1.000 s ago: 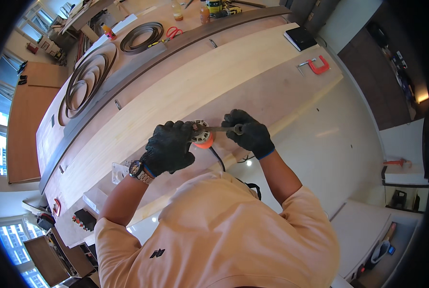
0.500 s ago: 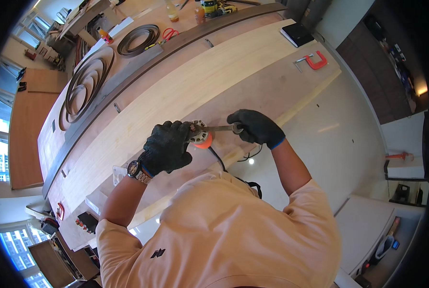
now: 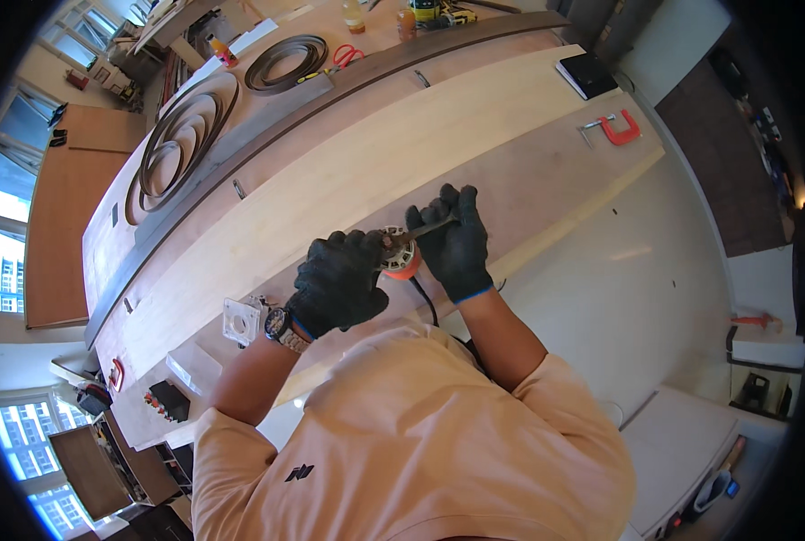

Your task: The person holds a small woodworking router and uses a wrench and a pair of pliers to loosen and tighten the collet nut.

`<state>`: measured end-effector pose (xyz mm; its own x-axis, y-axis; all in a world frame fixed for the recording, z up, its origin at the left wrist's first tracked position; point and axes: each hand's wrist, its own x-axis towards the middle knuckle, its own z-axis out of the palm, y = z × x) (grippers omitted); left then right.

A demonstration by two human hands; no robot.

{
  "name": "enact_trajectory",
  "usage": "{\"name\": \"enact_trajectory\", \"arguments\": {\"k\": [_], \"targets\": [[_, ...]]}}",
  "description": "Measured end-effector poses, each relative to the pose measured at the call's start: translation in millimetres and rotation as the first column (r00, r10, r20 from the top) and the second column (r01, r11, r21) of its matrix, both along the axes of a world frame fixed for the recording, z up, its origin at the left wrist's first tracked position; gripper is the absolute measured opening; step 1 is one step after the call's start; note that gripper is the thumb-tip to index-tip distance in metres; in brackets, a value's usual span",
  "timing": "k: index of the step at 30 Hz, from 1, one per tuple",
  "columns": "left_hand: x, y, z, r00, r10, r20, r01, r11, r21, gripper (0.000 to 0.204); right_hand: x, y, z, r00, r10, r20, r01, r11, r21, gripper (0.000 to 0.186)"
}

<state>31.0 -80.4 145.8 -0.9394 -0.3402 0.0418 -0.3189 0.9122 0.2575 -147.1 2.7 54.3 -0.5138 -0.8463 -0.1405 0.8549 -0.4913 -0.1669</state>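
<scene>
An orange-bodied power tool, apparently a trim router [image 3: 405,263], stands at the near edge of the board with its vented end upward. A steel wrench [image 3: 419,232] reaches from the tool's top into my right hand [image 3: 459,257]. That gloved hand is closed on the wrench's far end, one finger sticking up. My left hand [image 3: 338,281], also in a dark glove, is curled into a fist against the tool's left side at the wrench's jaw; what lies inside the fist is hidden. A black cord [image 3: 426,302] runs down from the tool toward me.
A clear plastic router base [image 3: 241,321] sits by my left wrist, near a black box [image 3: 170,400]. Pale boards [image 3: 348,185] cover the table. Coiled edging strips [image 3: 285,65], red scissors [image 3: 347,56] and bottles lie farther back. A red clamp [image 3: 621,128] and black notebook [image 3: 585,76] are right.
The wrench's free end has swung away from me and inward. My right hand has moved left, closer to the tool, and turned upward. The whole view has shifted slightly.
</scene>
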Motion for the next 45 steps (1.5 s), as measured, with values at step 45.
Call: {"name": "enact_trajectory", "arguments": {"k": [45], "targets": [[0.0,1.1,-7.2,0.996,0.077,0.033,-0.082,0.979,0.186,0.082,-42.6,-57.2,26.8,0.802,0.574,0.165,-0.568,0.648,0.507,0.04]]}}
